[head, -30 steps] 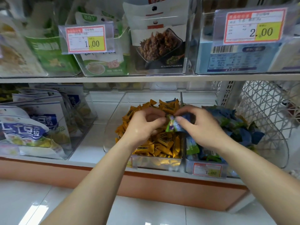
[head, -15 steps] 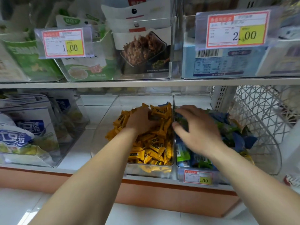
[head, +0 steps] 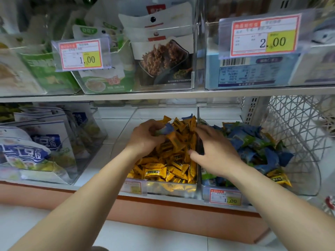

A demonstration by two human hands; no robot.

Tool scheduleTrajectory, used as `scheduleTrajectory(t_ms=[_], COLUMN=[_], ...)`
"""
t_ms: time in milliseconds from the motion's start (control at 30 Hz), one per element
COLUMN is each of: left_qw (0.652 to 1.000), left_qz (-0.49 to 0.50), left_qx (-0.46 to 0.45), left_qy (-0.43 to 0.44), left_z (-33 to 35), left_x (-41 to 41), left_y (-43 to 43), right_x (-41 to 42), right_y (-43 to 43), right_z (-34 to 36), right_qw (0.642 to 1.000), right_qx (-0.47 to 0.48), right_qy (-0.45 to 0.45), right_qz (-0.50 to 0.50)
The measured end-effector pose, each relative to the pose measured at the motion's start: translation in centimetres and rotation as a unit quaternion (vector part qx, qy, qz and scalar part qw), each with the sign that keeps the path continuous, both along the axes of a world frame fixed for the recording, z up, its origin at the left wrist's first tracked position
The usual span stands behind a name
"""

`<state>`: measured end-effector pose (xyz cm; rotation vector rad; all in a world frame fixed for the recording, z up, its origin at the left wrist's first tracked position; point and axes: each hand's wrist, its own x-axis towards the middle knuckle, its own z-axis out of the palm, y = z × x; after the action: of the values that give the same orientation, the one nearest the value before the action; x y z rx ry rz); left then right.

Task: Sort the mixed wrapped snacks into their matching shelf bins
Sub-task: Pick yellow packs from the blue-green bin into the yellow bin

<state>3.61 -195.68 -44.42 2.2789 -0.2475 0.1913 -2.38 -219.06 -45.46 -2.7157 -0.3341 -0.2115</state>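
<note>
Left hand [head: 145, 138], digging half a second ago, now pinches a stray blue snack [head: 167, 128] above the yellow bin [head: 125, 131]. Right hand [head: 217, 153], fingers loosely spread, is back from the blue bin [head: 308, 169], straddling the divider [head: 199, 113]. I read a hand-over coming.

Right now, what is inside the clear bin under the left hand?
Yellow-wrapped snacks fill the clear bin, with one blue wrapper poking up at the back. The left hand holds a blue-wrapped snack above the pile. Whatever lies beneath the hand and deeper down is covered.
</note>
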Motion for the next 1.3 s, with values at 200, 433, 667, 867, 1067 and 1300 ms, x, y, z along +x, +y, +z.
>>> scheduleTrajectory(t_ms=[200, 433, 667, 867, 1067, 1300], left_qw=[0.998, 0.989, 0.997, 0.997, 0.986, 0.995], left_qz=[0.05, -0.078, -0.017, -0.025, -0.045, -0.044], left_qx=[0.01, -0.106, -0.055, 0.072, 0.139, 0.087], left_qy=[-0.039, -0.061, -0.049, 0.013, 0.083, 0.007], left_z=[2.1, 3.1, 1.2, -0.5, -2.0, -0.9], left_x=[-3.5, -6.3, 0.4, 7.9, 9.4, 7.3], left_y=[0.7, -4.3, -5.6, -8.8, -9.8, -6.9], right_x=[-1.2, -1.5, -1.3, -1.1, -1.1, -1.2], right_y=[1.8, 1.7, -4.1, -4.1, -4.0, -3.4], right_z=[1.5, 2.2, 2.3, 1.2, 1.0, 1.5], right_qw=[0.991, 0.92, 0.974, 0.995, 0.994, 0.995], right_qx=[0.114, 0.388, 0.16, -0.067, -0.065, -0.051], right_qy=[-0.075, 0.049, -0.141, 0.013, 0.063, 0.043], right_qz=[-0.004, 0.02, -0.083, -0.072, -0.057, -0.075])
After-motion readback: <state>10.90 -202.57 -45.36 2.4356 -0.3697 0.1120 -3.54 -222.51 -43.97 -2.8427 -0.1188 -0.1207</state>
